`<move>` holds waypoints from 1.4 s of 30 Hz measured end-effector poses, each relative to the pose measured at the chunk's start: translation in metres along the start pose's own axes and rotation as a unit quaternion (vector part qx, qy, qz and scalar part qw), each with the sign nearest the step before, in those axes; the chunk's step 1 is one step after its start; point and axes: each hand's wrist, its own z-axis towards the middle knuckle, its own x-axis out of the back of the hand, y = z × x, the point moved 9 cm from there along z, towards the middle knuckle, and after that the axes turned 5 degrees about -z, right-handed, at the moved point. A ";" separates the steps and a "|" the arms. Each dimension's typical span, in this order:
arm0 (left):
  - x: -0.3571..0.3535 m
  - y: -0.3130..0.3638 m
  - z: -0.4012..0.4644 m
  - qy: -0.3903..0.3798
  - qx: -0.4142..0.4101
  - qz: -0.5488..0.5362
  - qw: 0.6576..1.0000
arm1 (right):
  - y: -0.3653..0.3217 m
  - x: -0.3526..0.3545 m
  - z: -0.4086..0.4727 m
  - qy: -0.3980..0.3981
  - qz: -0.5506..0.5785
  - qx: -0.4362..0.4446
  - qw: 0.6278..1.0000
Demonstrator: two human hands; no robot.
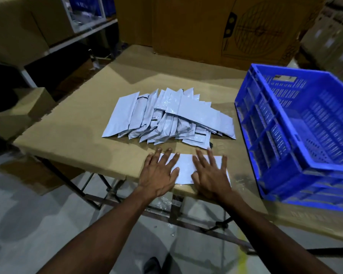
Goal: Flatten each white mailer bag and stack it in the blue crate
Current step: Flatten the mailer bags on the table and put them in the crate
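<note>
One white mailer bag (185,167) lies flat at the near edge of the cardboard-covered table (83,135). My left hand (159,173) presses on its left part with fingers spread straight. My right hand (211,175) presses on its right part the same way. Behind the hands sits a loose pile of several white mailer bags (166,115), fanned out and overlapping. The blue crate (285,147) stands on the table at the right, its inside showing no bags.
Large cardboard boxes (206,26) stand behind the table. Metal shelving with boxes (38,26) is at the left. The table's metal frame (166,210) and the grey floor show below the near edge, with my shoe (151,265) at the bottom.
</note>
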 end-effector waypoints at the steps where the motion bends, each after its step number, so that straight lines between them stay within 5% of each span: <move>1: -0.001 0.000 0.000 -0.001 0.000 0.001 1.000 | -0.014 0.002 0.001 0.015 0.010 0.022 1.000; 5: 0.000 -0.001 0.001 -0.009 -0.003 0.007 1.000 | -0.036 -0.003 0.005 0.016 0.071 0.036 0.997; 16: -0.004 -0.007 0.001 -0.076 -0.011 -0.020 0.997 | 0.068 -0.029 -0.032 -0.103 0.079 -0.074 0.989; 21: 0.041 0.036 0.010 0.069 0.007 -0.194 0.979 | 0.024 0.003 -0.006 -0.035 0.047 -0.036 0.998; 23: 0.032 0.077 0.013 0.050 -0.029 -0.274 0.960 | 0.005 -0.006 0.000 -0.048 0.033 0.017 0.998; 31: -0.002 0.050 0.001 0.031 -0.034 -0.022 0.999 | 0.031 -0.020 -0.014 -0.031 0.038 -0.062 0.997; 39: 0.004 0.006 -0.009 -0.013 0.006 -0.018 1.000 | 0.044 -0.014 -0.011 -0.073 0.039 -0.115 0.990; 42: 0.002 0.006 -0.008 -0.005 0.006 -0.008 1.000 | 0.009 -0.003 0.000 -0.037 0.036 -0.034 0.998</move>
